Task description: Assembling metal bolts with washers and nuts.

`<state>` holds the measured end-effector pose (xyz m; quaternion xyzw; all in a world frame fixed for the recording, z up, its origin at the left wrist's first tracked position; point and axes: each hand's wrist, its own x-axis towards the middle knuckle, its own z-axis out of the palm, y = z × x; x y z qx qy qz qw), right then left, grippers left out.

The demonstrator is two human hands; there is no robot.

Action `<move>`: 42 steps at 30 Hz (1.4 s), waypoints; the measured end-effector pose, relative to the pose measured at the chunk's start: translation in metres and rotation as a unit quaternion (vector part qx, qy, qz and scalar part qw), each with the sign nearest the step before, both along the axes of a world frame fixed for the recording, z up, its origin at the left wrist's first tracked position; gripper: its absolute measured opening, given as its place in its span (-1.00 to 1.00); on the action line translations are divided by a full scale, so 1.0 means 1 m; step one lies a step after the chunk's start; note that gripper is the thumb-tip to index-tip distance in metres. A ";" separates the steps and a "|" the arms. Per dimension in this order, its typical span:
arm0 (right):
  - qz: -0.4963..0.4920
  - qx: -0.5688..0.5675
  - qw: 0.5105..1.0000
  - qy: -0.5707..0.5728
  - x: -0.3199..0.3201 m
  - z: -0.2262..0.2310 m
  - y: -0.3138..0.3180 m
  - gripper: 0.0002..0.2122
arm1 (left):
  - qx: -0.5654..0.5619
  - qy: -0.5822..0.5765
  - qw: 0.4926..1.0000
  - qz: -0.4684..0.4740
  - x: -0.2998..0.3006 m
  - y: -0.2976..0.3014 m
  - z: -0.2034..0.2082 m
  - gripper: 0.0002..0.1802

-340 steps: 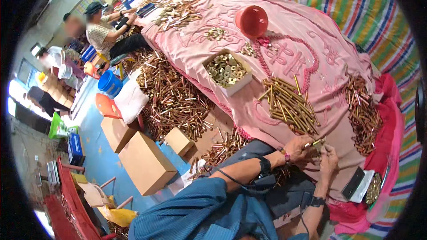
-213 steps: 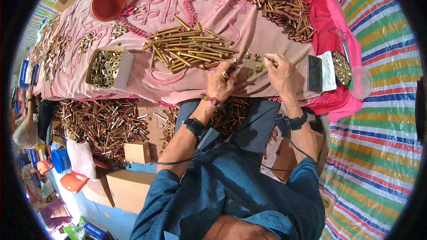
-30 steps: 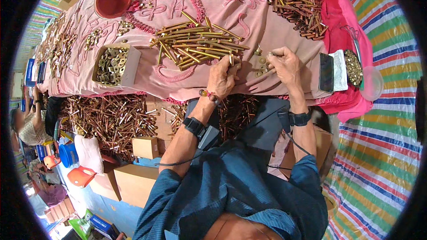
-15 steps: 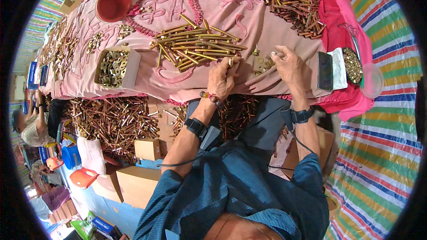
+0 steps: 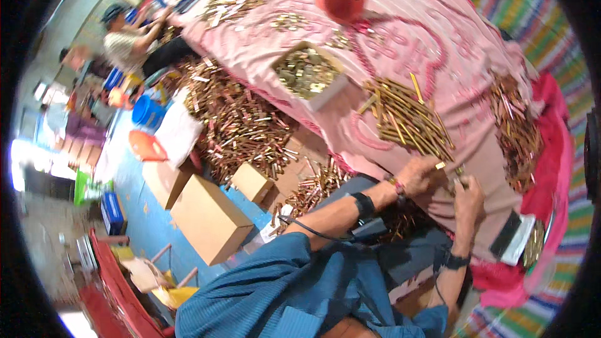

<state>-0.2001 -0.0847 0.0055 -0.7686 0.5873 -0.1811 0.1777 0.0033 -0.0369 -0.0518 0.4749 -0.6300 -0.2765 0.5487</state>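
My left hand (image 5: 421, 175) is closed at the near end of a pile of long brass-coloured bolts (image 5: 404, 116). A shiny brass-coloured bolt end (image 5: 440, 165) sticks out past its fingertips; the rest is hidden in the fingers. Close by on the right, my right hand (image 5: 468, 199) has its thumb and fingers pinched together over a few small metal pieces on the pink cloth (image 5: 482, 144). What the right fingers hold, if anything, is blurred. The hands are near each other but apart.
An open box of washers (image 5: 308, 74) and a red bowl (image 5: 340, 0) stand farther off. Darker bolts (image 5: 514, 131) lie right, near a phone (image 5: 506, 238). A heap of bolts (image 5: 235, 122) covers the floor beside cardboard boxes (image 5: 210, 219). A seated person (image 5: 128, 47) works at far left.
The view has swung left, so the table sits tilted and farther right. My right hand has come closer to my left, and its fingers have dipped to the small pieces.
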 end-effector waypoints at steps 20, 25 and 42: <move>0.034 0.227 0.814 -0.534 0.014 -0.007 0.012 -0.83 | -0.071 0.012 0.997 0.028 -0.018 -0.021 -0.036 -0.72; 0.043 0.235 0.810 -0.535 0.016 -0.016 0.018 -0.84 | -0.022 -0.023 0.999 -0.005 -0.015 -0.015 -0.046 -0.57; -0.057 0.179 0.823 -0.536 0.015 0.010 0.041 -0.79 | -0.011 -0.045 0.998 0.043 -0.007 -0.009 0.002 -0.88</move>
